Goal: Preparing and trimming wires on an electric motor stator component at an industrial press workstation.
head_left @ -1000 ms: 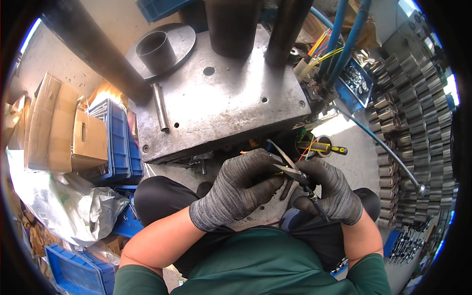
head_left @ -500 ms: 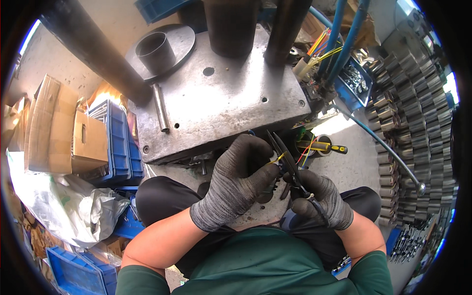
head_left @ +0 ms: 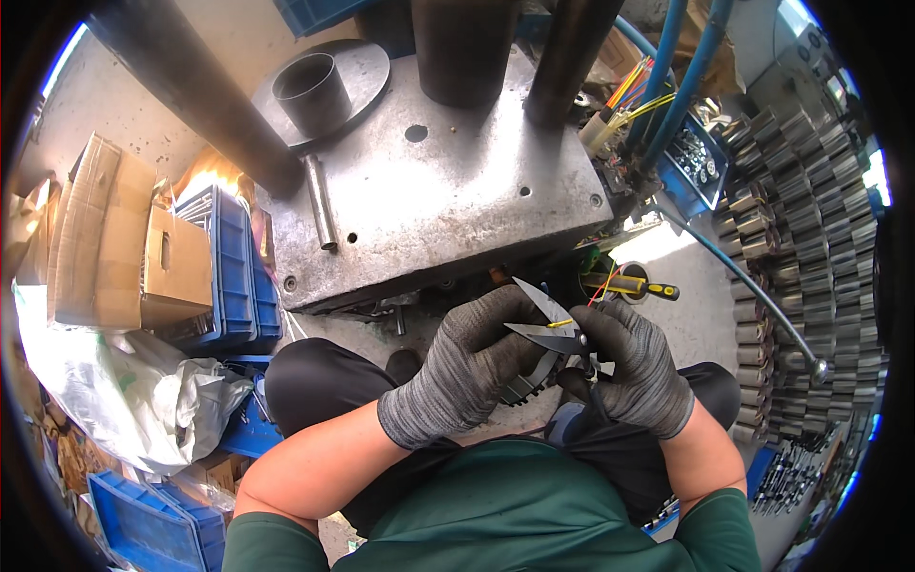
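My right hand (head_left: 637,367), in a grey and black work glove, closes around the handles of a pair of scissors (head_left: 545,335). Their two pointed blades are spread apart and point left, over the fingers of my left hand (head_left: 465,360). A short piece of yellow wire (head_left: 559,324) shows at the blades, close to my right fingertips. My left hand, gloved alike, has its fingers bent together; what they grip is hidden behind the blades. Just below them a dark ribbed part (head_left: 526,387) shows, and I cannot tell whether my left hand holds it.
Ahead stands a heavy metal machine table (head_left: 419,205) with thick columns, a steel tube (head_left: 322,205) and a ring (head_left: 310,93) on it. A yellow-handled tool (head_left: 640,285) lies right of my hands. Stacked metal parts (head_left: 801,248) line the right; blue crates (head_left: 229,272) and cardboard boxes (head_left: 100,234) the left.
The scissors have swung from pointing up and away to pointing left, and their blades have spread. My right hand has risen slightly; my left has shifted a little down and right.
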Action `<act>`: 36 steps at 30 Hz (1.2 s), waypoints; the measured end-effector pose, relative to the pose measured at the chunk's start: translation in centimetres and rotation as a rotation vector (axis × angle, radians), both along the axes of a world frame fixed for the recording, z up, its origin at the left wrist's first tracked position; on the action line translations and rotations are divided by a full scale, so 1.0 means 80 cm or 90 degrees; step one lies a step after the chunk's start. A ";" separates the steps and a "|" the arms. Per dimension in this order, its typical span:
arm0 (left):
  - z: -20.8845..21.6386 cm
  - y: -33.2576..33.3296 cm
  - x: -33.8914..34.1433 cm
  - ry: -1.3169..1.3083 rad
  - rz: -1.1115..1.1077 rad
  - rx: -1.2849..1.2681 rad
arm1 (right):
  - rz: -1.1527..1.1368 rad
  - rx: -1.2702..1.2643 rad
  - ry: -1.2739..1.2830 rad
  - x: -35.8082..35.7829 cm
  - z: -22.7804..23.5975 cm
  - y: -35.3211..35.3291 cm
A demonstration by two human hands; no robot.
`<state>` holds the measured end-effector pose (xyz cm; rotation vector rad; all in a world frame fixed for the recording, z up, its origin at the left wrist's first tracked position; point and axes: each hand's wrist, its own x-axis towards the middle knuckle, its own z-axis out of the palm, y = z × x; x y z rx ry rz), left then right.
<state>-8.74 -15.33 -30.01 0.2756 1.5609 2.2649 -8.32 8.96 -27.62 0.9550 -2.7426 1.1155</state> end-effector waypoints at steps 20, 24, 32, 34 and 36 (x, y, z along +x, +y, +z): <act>0.035 -0.009 -0.015 -0.117 -0.103 0.010 | 0.050 -0.352 -0.684 0.022 0.005 0.020; 0.020 -0.017 -0.016 -0.109 -0.134 0.045 | 0.060 -0.396 -0.742 0.022 0.002 0.018; 0.024 -0.006 -0.009 -0.033 -0.065 0.001 | 0.009 -0.295 -0.427 0.031 -0.001 -0.006; 0.026 -0.006 -0.007 -0.009 -0.055 -0.060 | 0.007 -0.252 -0.339 0.032 -0.006 -0.006; 0.028 -0.007 -0.008 0.038 -0.055 -0.100 | -0.004 -0.268 -0.349 0.033 -0.007 -0.006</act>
